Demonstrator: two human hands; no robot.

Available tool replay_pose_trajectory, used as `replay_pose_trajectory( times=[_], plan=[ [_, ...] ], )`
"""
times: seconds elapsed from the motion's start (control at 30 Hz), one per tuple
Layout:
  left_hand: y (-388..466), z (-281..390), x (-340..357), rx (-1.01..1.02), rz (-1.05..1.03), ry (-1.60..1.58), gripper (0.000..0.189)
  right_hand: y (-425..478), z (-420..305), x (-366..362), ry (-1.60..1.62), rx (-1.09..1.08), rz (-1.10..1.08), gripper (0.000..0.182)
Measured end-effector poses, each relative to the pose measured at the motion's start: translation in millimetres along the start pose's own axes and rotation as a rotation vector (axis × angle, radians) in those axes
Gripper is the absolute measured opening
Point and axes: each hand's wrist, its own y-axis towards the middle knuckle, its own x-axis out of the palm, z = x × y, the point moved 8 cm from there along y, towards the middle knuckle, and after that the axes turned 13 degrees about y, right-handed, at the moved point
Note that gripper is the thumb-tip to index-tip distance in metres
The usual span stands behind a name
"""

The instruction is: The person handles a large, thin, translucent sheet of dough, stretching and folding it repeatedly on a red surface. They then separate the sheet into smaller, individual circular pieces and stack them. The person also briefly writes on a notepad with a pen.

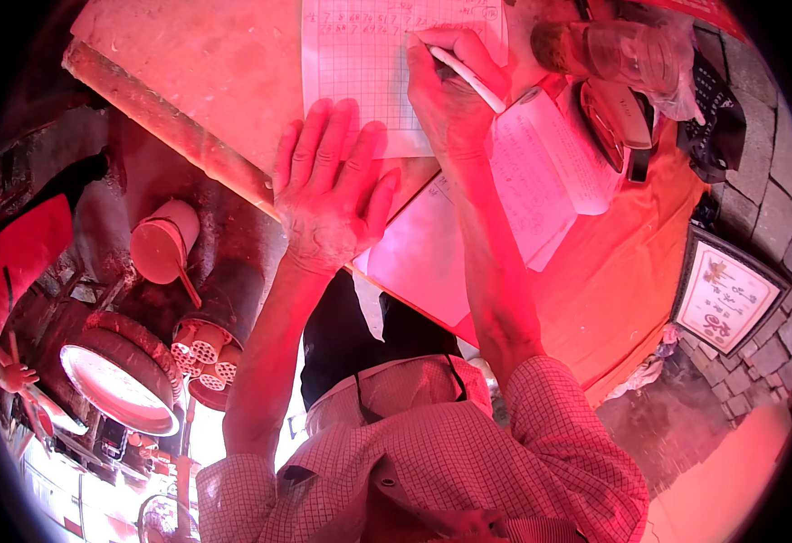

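A gridded sheet of paper (362,68) with rows of handwritten figures lies on the table at the top middle. My right hand (454,95) grips a white pen (467,78), its tip side at the sheet near the written rows. Flat on the sheet's lower left edge and the tabletop rests my left hand (335,183), fingers somewhat spread, holding nothing. Beneath my right forearm lies another paper (426,251). An open notebook (532,170) with handwriting and a curled page is just right of that forearm.
A glass jar (613,54) and an eyeglass case (616,122) stand beyond the notebook. An orange cloth (613,285) covers the table's right part. A framed sign (728,292) is at the far right. Below the table's left edge (172,136) are a bucket (165,241), perforated coal briquettes (206,349) and a round basin (121,390).
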Motion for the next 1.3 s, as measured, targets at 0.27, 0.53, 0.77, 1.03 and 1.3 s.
replay_pose_trajectory(
  times=[0.27, 0.53, 0.77, 1.03, 1.3],
  plan=[
    [0, 0, 0, 0.003, 0.008, -0.004, 0.044, -1, 2, -2, 0.020, 0.016, -0.008, 0.009],
    [1, 0, 0, -0.003, 0.008, -0.004, 0.044, 1, -8, -1, -0.033, 0.022, 0.001, 0.007],
    [0, 0, 0, -0.002, 0.005, 0.004, 0.044, -5, 2, -3, 0.045, 0.063, -0.001, 0.008],
    [1, 1, 1, 0.004, 0.003, 0.005, 0.044, -3, 4, -6, 0.111, 0.126, 0.093, 0.008],
    [1, 1, 0, -0.006, 0.018, -0.010, 0.040, 2, -10, -2, -0.037, -0.016, 0.012, 0.009]
  ],
)
